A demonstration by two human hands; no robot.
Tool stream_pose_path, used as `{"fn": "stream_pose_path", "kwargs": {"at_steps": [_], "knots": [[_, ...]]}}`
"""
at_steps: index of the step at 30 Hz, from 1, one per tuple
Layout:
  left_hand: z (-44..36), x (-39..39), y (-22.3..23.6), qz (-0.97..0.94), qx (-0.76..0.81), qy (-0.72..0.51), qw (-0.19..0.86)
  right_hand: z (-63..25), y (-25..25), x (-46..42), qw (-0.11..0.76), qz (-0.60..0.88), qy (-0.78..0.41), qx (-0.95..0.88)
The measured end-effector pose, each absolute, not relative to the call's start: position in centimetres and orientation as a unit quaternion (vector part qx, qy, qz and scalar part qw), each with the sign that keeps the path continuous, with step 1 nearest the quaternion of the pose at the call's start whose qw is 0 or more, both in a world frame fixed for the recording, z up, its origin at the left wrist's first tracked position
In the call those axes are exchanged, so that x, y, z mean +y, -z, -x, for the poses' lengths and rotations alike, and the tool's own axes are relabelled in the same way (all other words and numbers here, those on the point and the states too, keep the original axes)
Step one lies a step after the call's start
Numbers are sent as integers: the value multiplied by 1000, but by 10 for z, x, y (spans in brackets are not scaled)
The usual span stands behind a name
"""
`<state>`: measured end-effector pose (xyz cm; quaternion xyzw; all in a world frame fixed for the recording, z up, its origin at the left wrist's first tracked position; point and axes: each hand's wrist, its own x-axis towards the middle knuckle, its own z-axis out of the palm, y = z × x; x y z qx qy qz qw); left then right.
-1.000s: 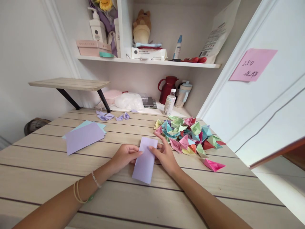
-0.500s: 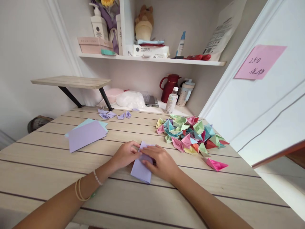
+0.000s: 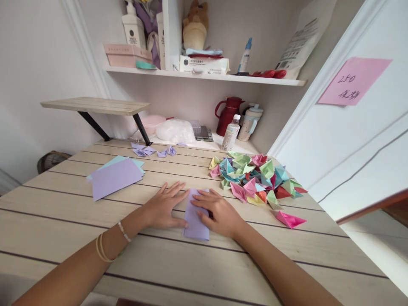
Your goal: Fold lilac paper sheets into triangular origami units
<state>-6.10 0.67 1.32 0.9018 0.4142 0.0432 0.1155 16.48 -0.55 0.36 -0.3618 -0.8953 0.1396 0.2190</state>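
While the folded lilac paper (image 3: pixel 192 229) lies on the tabletop (image 3: pixel 159 265) between the two hands, the step in hand looks like flattening a fold and pressing its crease. The left hand (image 3: pixel 161 210) is open, palm down with fingers spread, gripping nothing; its thumb tip and index finger reach the paper's left edge. The right hand (image 3: pixel 221 212) is half open, its fingers loosely bent over the upper right part of the paper, pressing rather than pinching it. I judge that the next move calls for keeping the edges aligned and running firm pressure along the fold, so the crease stays sharp without the strip sliding or skewing.

Compared with half a second ago, the left fingers have gone from curled at the paper to spread wide, and the strip sits straighter, with more of its surface showing. The pile of folded paper boats (image 3: pixel 242 165) and the lilac sheet (image 3: pixel 116 180) at left look unchanged.
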Motion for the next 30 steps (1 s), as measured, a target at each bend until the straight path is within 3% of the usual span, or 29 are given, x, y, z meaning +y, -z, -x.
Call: {"fn": "stream_pose_path", "kwargs": {"at_steps": [30], "knots": [[63, 13, -13, -898, 413, -23, 149, -161, 0, -4, 217, 361, -128, -898]]}}
